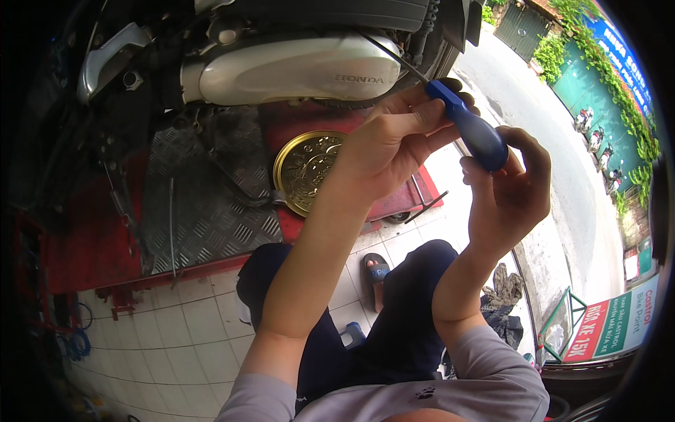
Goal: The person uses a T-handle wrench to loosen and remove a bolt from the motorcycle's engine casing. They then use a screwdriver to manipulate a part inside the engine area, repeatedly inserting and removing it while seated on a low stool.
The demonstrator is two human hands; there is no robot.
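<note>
Blue screwdriver: ran from both hands up over the silver cover, its tip too dark to make out. If that tip was badly seated or pushed at a slant, it could have slipped, scratching the cover or grazing knuckles.
Right hand: partly closed, thumb and curled fingers grasping the handle's butt.
Left hand: closed, thumb and fingers gripping the handle near the shaft.
Gold dish: rested on the red table, partly behind the left arm.
Street: lay farthest off, to the right.
</note>
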